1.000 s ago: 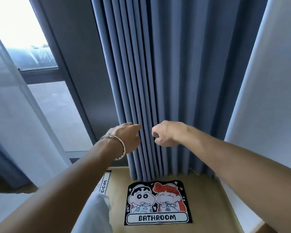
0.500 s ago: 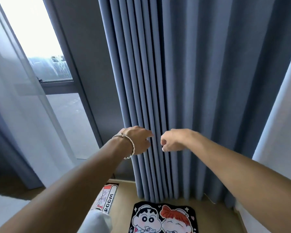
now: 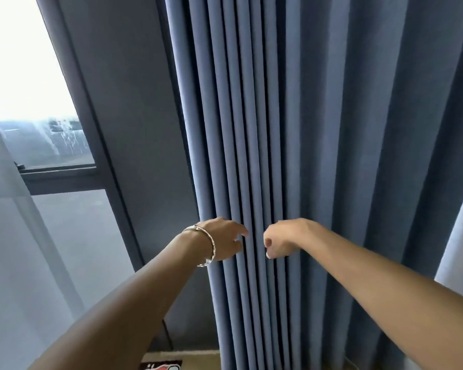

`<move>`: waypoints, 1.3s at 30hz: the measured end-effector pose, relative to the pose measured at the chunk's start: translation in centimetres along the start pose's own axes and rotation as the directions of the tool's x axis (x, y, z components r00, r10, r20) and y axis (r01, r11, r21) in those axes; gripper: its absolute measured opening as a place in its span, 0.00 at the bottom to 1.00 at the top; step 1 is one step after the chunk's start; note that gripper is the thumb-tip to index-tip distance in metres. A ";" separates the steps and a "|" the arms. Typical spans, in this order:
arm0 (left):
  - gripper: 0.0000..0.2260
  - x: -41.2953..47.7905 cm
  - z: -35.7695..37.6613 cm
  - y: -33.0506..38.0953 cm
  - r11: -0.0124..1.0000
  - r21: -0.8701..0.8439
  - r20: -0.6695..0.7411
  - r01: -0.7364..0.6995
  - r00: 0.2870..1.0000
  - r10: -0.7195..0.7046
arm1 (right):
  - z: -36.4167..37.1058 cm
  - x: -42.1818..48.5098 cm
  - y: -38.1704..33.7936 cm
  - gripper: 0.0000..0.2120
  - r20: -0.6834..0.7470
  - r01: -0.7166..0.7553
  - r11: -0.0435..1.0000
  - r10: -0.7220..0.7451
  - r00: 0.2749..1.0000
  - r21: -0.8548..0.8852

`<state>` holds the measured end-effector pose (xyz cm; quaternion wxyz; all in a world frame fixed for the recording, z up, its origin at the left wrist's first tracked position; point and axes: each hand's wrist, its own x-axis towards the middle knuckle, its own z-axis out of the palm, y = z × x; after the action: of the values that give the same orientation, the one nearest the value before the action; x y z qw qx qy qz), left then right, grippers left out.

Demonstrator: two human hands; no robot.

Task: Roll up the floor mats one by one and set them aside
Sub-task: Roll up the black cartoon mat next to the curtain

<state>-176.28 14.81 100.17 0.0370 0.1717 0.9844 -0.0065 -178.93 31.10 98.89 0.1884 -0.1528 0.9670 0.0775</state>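
Note:
Only a corner of one floor mat (image 3: 161,366) shows, black with red and white print, at the bottom edge on the wooden floor. Both my arms reach forward to the pleated blue curtain (image 3: 318,156). My left hand (image 3: 223,243), with a silver bangle on the wrist, has its fingers tucked into the curtain's folds and its thumb over a pleat. My right hand (image 3: 284,240) is curled against the pleats just to the right, apparently pinching a fold. A few narrow pleats lie between the two hands.
A window (image 3: 24,108) with a dark frame fills the left side, with a sheer white curtain (image 3: 8,249) in front of it. A pale wall (image 3: 460,236) stands at the right. A dark cable (image 3: 167,335) hangs by the curtain's foot.
The view has tilted upward, so the cartoon bathroom mat has slid out of the bottom of the frame. Both hands have stayed at the curtain pleats.

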 end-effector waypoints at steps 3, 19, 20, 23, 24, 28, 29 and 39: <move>0.19 3.5 -0.8 -2.9 0.998 -0.008 -0.011 -0.062 0.998 0.062 | -1.4 2.3 -0.1 0.10 -0.044 -0.075 0.993 0.079 0.996 0.093; 0.19 16.8 -2.7 2.2 0.906 0.094 -0.057 -0.413 0.906 0.419 | -1.8 4.8 10.1 0.11 -0.112 -0.383 0.874 0.430 0.896 0.298; 0.19 17.4 -3.0 2.5 0.904 0.089 -0.081 -0.418 0.902 0.425 | -1.6 4.9 10.4 0.11 -0.121 -0.383 0.867 0.438 0.891 0.320; 0.19 18.3 -3.0 3.8 0.874 0.160 -0.029 -0.460 0.882 0.470 | -0.1 5.0 10.9 0.09 -0.046 -0.433 0.846 0.469 0.882 0.312; 0.19 18.9 -2.8 4.4 0.863 0.179 -0.019 -0.472 0.875 0.483 | 0.3 4.9 11.3 0.08 -0.046 -0.454 0.833 0.491 0.870 0.317; 0.19 22.3 -2.6 7.1 0.813 0.179 -0.024 -0.555 0.823 0.567 | 1.0 2.8 13.5 0.14 -0.098 -0.523 0.745 0.608 0.788 0.414; 0.19 22.9 -2.4 7.8 0.787 0.178 -0.035 -0.591 0.796 0.605 | 1.4 2.1 13.8 0.16 -0.085 -0.555 0.719 0.640 0.764 0.419; 0.18 27.8 2.6 9.0 0.526 0.069 0.092 -0.848 0.531 0.843 | 8.0 2.4 11.1 0.23 0.192 -0.792 0.362 0.842 0.504 0.492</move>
<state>-199.14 32.63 95.50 0.0497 0.6280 0.7754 -0.0434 -181.90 42.56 91.62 0.1135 0.4011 0.9021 -0.1115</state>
